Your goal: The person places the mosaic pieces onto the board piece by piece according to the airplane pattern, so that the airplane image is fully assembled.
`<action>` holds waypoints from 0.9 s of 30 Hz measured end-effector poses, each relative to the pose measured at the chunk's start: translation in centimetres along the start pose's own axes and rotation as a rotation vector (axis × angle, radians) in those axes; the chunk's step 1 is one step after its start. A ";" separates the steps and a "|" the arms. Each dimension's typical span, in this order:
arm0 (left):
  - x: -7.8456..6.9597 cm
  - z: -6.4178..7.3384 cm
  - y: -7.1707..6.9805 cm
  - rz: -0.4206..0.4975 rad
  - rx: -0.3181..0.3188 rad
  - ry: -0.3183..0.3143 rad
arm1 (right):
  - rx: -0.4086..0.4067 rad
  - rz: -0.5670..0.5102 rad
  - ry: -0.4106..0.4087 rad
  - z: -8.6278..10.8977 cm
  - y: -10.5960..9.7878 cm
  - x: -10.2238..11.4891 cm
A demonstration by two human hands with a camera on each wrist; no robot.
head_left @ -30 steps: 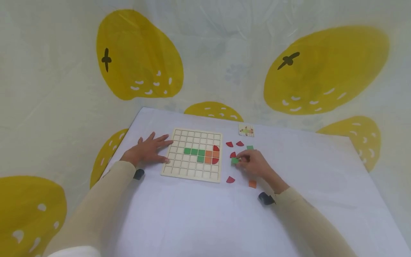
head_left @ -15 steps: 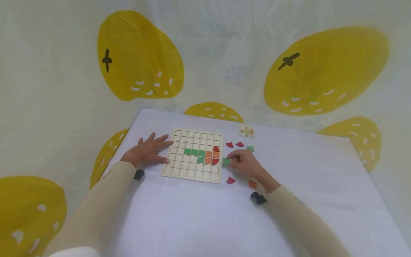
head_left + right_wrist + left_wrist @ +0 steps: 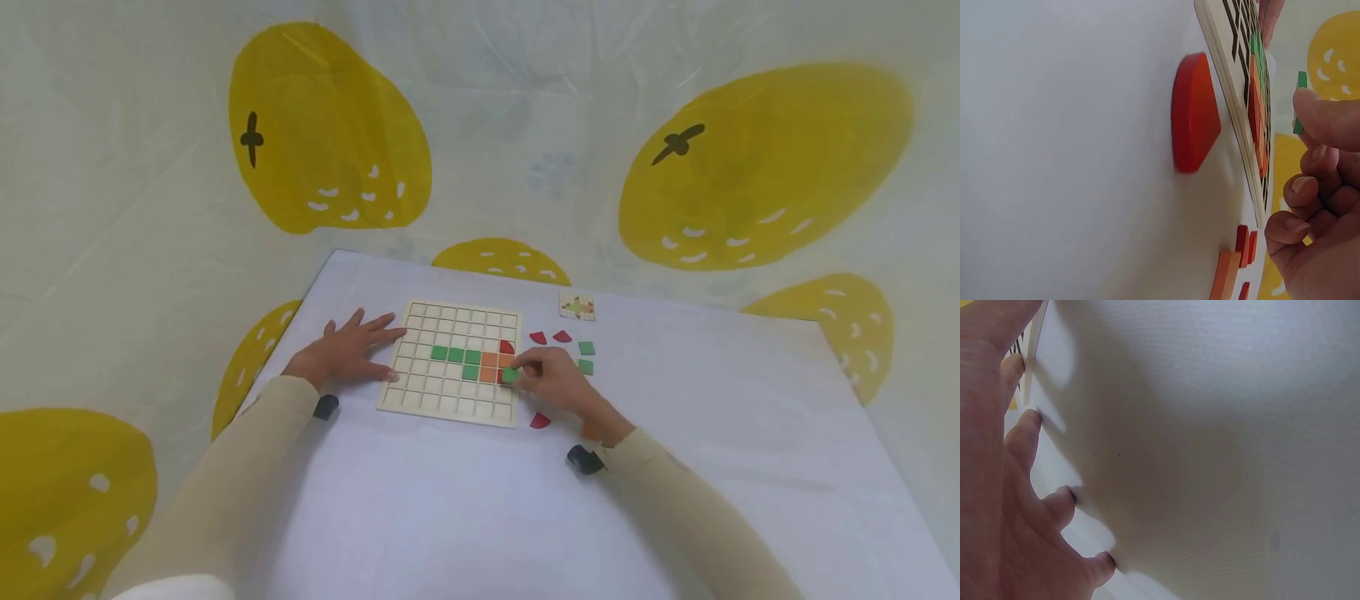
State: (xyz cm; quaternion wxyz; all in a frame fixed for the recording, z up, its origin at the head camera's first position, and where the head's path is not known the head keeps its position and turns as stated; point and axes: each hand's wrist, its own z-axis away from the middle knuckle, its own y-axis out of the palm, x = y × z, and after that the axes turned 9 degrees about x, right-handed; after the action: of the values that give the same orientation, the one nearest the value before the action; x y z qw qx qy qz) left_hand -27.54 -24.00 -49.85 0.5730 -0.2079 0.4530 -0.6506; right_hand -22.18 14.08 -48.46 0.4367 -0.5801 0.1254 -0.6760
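Our right hand (image 3: 557,381) has moved over the board (image 3: 448,406), pinching a green tile (image 3: 509,376); left hand (image 3: 347,350) splayed, one red piece (image 3: 500,377) part-hidden.

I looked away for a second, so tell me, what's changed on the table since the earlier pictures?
The right hand moved left, carrying the green square from beside the board to above its right edge. It was already pinching that square, and nothing has been let go. The left hand stayed at the board's left edge, and the picture card stayed put.
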 end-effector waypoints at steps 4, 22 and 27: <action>0.0 0.0 0.0 0.012 -0.005 -0.002 | 0.012 -0.022 -0.006 -0.3 0.4 0.5; -0.3 0.5 -0.2 0.015 -0.009 0.001 | 0.030 -0.026 -0.057 -1.6 1.8 1.8; -0.4 0.5 -0.2 0.014 -0.010 0.005 | 0.027 -0.044 -0.083 -1.7 2.2 2.2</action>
State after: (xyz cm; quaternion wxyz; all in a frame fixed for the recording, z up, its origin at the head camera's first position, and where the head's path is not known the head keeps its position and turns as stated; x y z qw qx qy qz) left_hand -27.17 -23.80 -49.39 0.5754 -0.2059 0.4591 -0.6448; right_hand -22.60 10.61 -48.90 0.4343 -0.6042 0.0854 -0.6626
